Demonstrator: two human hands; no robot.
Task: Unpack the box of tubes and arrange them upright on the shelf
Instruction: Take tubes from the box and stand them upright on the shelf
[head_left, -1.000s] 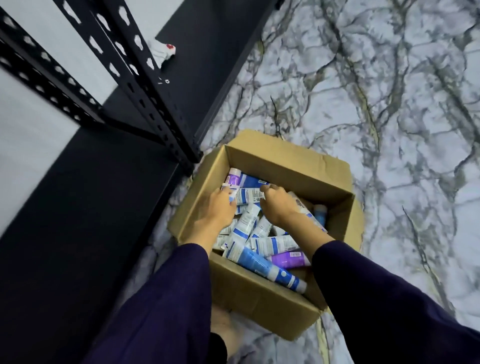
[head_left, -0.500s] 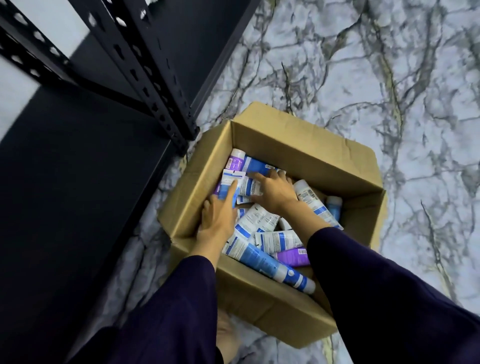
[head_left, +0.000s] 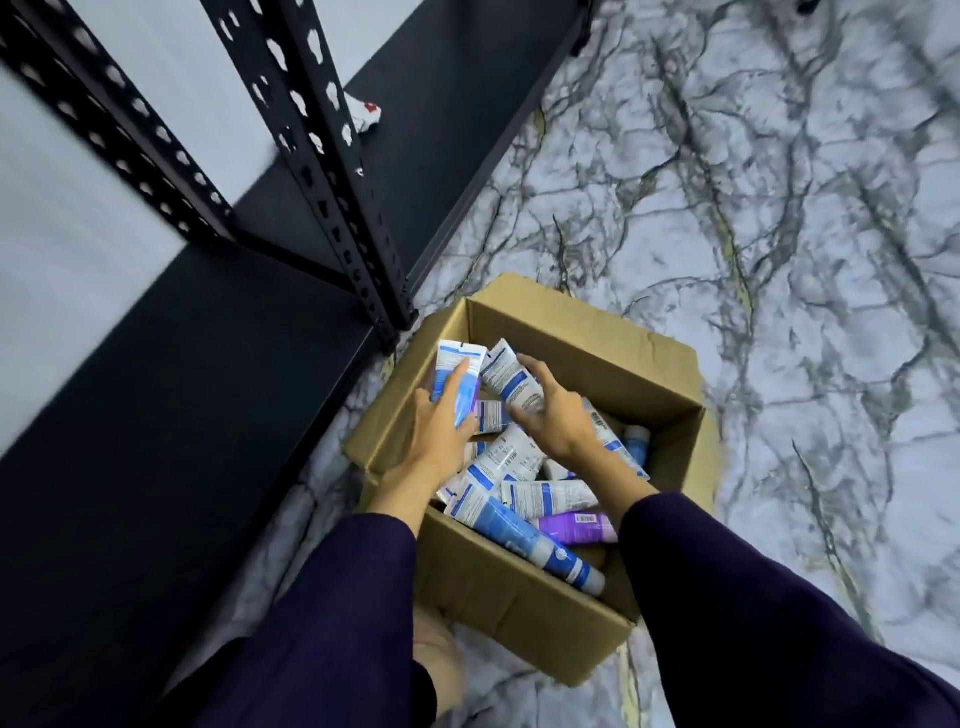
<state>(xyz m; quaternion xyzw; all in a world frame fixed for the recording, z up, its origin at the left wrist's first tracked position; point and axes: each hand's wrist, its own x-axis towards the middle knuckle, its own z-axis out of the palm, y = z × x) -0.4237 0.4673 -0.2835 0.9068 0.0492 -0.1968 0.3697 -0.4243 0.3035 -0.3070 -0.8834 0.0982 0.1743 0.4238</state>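
An open cardboard box (head_left: 587, 332) sits on the marbled floor, holding several white, blue and purple tubes (head_left: 524, 530) lying loose. My left hand (head_left: 441, 431) grips a white-and-blue tube (head_left: 457, 364) and holds it raised over the box's left side. My right hand (head_left: 556, 421) grips another white-and-blue tube (head_left: 506, 376) beside it, its crimped end pointing up-left. The black shelf (head_left: 171, 415) lies to the left of the box.
A black perforated shelf post (head_left: 332, 171) stands just beyond the box's far-left corner. A small white-and-red object (head_left: 366, 115) lies on the far shelf board. Marbled floor (head_left: 779, 234) spreads to the right. My bare foot (head_left: 436, 660) shows near the box's front.
Both hands closed on a tube each and lifted them out of the pile towards the box's far-left side. The camera tilted up, showing more of the shelf frame.
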